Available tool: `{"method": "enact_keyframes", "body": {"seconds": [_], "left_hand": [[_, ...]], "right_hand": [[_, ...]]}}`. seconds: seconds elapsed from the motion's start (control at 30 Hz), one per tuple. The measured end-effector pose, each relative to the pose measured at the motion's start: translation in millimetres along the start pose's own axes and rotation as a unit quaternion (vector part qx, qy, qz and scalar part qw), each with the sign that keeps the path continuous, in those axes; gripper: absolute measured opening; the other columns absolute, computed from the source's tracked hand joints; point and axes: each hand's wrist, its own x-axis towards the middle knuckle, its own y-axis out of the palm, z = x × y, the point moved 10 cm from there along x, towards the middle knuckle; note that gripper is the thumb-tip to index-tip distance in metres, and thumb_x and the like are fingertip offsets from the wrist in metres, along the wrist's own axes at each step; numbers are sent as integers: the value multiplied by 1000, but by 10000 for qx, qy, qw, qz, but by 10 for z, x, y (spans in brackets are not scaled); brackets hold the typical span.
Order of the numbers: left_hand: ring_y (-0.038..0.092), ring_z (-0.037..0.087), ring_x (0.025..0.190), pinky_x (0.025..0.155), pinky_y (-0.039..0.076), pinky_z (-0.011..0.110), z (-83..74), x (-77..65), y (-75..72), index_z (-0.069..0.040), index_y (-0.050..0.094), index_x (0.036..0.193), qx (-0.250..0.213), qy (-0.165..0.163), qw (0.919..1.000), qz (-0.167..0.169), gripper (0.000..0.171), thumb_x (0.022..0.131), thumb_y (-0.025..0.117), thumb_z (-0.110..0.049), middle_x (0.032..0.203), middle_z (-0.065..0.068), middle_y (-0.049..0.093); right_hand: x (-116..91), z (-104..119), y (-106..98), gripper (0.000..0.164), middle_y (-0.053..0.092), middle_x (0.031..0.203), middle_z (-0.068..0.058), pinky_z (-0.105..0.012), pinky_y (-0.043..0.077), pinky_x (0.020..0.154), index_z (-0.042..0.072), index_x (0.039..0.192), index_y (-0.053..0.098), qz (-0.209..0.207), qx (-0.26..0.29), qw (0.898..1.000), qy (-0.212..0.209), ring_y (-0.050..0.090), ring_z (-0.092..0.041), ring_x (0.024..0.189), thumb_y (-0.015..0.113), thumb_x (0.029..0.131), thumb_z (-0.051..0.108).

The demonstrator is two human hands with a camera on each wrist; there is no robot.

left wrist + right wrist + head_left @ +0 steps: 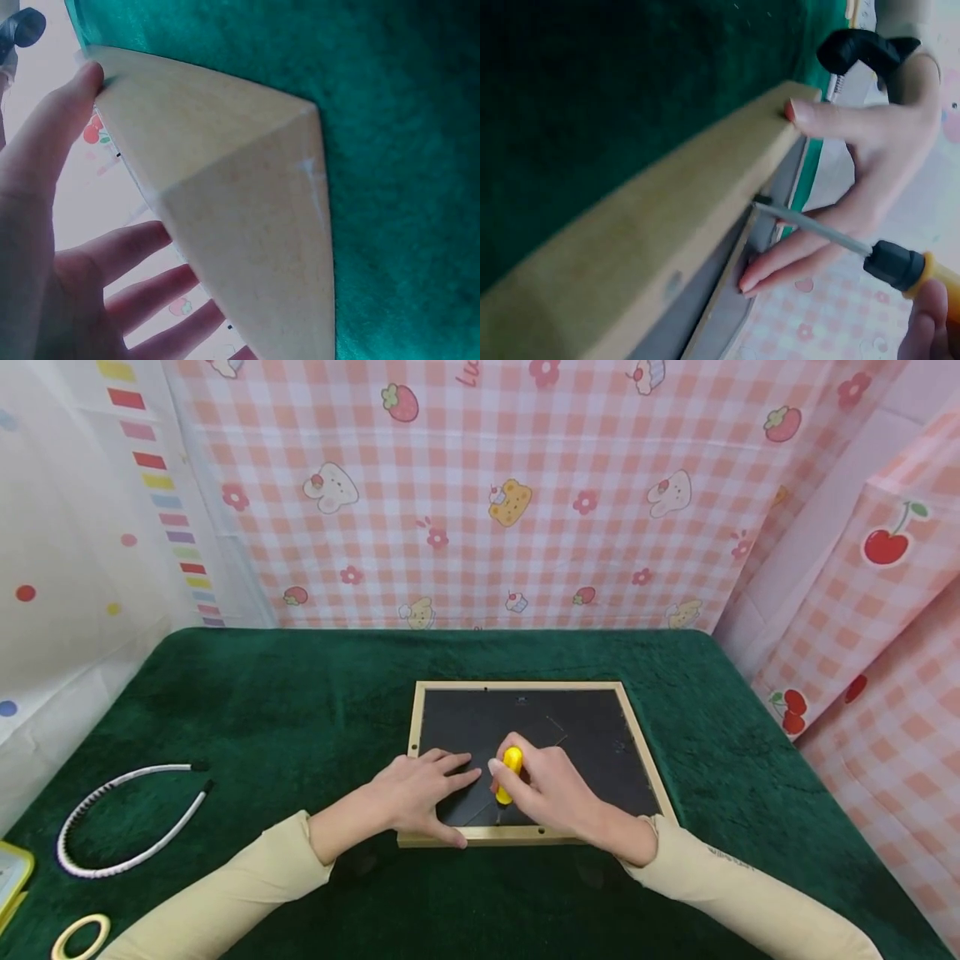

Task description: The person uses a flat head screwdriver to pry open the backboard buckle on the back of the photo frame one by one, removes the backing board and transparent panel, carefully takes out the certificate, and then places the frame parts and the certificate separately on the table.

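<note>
A wooden picture frame (647, 745) with a dark backing board (480, 718) lies on the table. My left hand (423, 795) rests with spread, straight fingers over its near left corner, thumb on the front rail and fingertips on the board. In the left wrist view the pale wooden corner (240, 172) shows close beside that thumb. My right hand (551, 781) grips a screwdriver (512, 762) by its yellow handle, held steeply. Its metal shaft (817, 229) reaches down to a small dark piece (762, 200) at the inner edge of the front rail.
A dark green cloth (300, 693) covers the table. At the left lie a white headband (123, 862), a pale yellow ring (62, 943) and a yellow-edged object (22, 872) cut off by the view. A pink checked curtain (465, 552) hangs behind.
</note>
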Motion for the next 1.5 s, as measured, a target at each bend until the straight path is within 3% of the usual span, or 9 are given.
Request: {"method": "enact_keyframes", "body": {"seconds": [0.27,0.53,0.63,0.8,0.97,1.1,1.23,1.4,1.5], "left_hand": [[33,23,118,73,42,34,6,-11,-5,-24,37,135,-29,-94,10000,6,86,65,54,-71,138,2,33],[34,23,118,69,43,30,-2,2,-2,-24,38,135,-22,-52,10000,-23,86,65,53,-73,138,3,33],[33,23,118,70,43,31,3,2,-2,-24,38,135,-23,-40,10000,-28,86,65,52,-73,138,3,33],[34,23,118,71,43,33,13,6,4,-24,37,135,-9,-17,10000,-34,86,65,51,-73,138,3,32],[33,23,118,68,42,30,14,6,19,-26,36,136,-56,-11,10000,9,87,65,50,-74,138,3,32],[33,24,119,71,42,32,26,0,26,-26,36,136,-102,-42,9999,30,88,64,50,-75,138,4,32],[34,23,120,76,42,35,56,-29,-3,-24,37,136,-356,0,9993,-106,88,65,49,-75,138,4,33],[43,22,113,79,44,37,222,-71,-171,-16,46,130,-852,-43,9929,-827,73,74,54,-62,128,6,44],[51,21,98,68,47,34,486,-82,-297,-12,52,124,-938,-534,9821,-1546,58,79,59,-48,114,7,53]], "right_hand": [[-162,221,15,12,46,58,10,-12,33,42,10,84,52,-343,-428,9971,-533,36,3,44,51,90,21],[-269,439,79,26,49,59,7,-7,35,49,9,82,52,-470,-850,9885,-1161,42,0,47,42,93,29],[-243,416,61,24,48,58,8,-7,34,47,9,82,52,-493,-816,9893,-1106,40,1,46,43,93,29],[-111,227,11,7,47,59,10,-12,33,43,10,85,51,-294,-425,9968,-612,36,2,44,53,88,16],[-20,-21,-37,5,60,72,5,-19,43,48,9,88,52,142,185,9997,109,48,-2,52,56,87,9],[-20,-272,-206,8,63,81,-1,-28,49,59,7,91,54,263,953,9875,1224,57,-12,62,52,90,14],[-68,-474,-538,17,61,90,-13,-35,50,66,-1,96,56,-112,1420,9688,2028,60,-24,72,51,91,15],[-247,-950,-945,29,51,101,-16,-30,49,70,-4,105,54,-709,1453,9573,2395,61,-22,80,53,89,21],[-391,-1251,-1158,39,49,104,-17,-27,48,72,-5,110,50,-957,1372,9508,2609,60,-20,82,53,89,27]]}}
